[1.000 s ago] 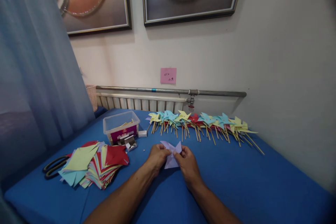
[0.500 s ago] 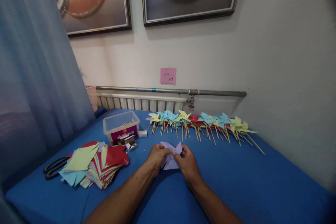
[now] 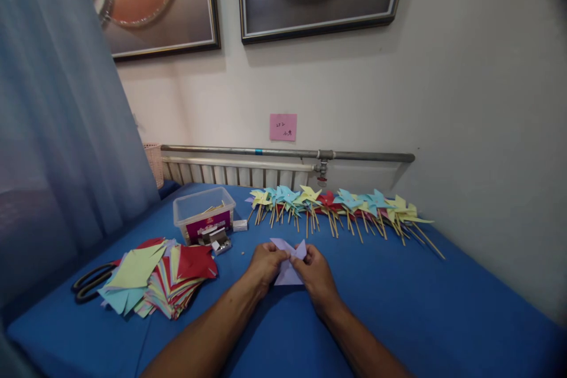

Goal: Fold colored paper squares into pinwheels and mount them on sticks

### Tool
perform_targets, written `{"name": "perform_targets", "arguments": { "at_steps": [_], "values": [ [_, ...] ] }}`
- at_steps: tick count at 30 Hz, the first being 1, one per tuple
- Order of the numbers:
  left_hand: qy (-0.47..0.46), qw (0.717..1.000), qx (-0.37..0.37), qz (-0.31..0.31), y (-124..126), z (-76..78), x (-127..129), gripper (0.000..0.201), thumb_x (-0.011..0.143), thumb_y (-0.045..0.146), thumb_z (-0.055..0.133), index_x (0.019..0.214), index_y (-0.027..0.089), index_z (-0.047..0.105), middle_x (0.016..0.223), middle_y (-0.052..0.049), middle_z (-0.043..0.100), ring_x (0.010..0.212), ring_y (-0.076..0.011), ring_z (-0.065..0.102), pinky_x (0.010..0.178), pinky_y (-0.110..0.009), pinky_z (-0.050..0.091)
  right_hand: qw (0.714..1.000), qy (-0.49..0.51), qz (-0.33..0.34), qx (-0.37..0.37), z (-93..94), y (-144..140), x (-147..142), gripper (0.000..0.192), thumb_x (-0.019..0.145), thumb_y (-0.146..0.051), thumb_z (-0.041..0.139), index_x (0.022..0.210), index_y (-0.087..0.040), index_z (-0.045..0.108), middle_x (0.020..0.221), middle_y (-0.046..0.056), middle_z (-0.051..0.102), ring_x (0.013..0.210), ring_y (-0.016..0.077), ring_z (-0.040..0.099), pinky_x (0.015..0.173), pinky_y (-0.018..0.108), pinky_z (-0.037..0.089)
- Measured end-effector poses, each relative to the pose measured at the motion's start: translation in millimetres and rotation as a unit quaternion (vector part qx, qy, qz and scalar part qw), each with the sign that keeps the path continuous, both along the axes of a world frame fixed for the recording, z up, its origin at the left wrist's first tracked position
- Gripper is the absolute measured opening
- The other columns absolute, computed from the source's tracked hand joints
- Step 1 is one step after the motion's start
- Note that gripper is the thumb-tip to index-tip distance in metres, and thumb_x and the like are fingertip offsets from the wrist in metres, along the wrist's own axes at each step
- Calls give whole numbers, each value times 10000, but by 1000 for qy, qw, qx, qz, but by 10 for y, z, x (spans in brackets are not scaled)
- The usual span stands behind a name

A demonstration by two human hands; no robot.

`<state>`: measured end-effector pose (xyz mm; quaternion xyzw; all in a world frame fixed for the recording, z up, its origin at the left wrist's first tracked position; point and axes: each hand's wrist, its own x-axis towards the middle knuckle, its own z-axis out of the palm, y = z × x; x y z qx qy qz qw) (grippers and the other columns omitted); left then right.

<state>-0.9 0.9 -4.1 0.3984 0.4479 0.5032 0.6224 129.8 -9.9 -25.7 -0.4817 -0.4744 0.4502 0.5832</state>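
Observation:
A sheet of light purple paper (image 3: 289,274), cut and partly folded into a pinwheel shape, is held between both hands just above the blue cloth. My left hand (image 3: 267,264) pinches its left side, thumb pressed near the centre. On the right side my right hand (image 3: 315,273) grips it, its thumb also close to the centre. The fingers behind the paper are hidden. Beyond the hands lies a row of finished paper pinwheels (image 3: 328,201) on thin wooden sticks, in blue, yellow and red.
At left are a stack of coloured cut paper (image 3: 170,283) and black-handled scissors (image 3: 91,282). A clear plastic box (image 3: 204,212) holds sticks, with a small open box (image 3: 217,241) and a little white box (image 3: 240,225) near it. A pipe (image 3: 283,152) runs along the wall.
The hands stay in place; the lower left of the purple paper looks slightly more folded in toward the centre. The whole view has shifted very slightly.

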Motion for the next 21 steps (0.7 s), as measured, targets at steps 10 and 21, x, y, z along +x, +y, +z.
{"name": "perform_targets", "arguments": {
  "at_steps": [10, 21],
  "values": [
    [-21, 1000, 9, -11, -37, 76, -20, 359, 569, 429, 800, 592, 153, 571, 536, 6, 557, 486, -102, 473, 501, -240, 353, 999, 35, -20, -11, -45, 45, 68, 345, 606, -329, 744, 910, -209, 635, 707, -12, 697, 653, 205, 657, 603, 289, 507],
    [184, 981, 58, 26, 42, -33, -14, 203, 667, 262, 744, 586, 163, 587, 476, 37, 517, 458, -93, 404, 480, -233, 275, 999, 45, -16, -20, -20, 50, 91, 376, 585, -323, 740, 917, -196, 620, 687, -23, 687, 609, 182, 625, 572, 274, 483]
  ]
}}
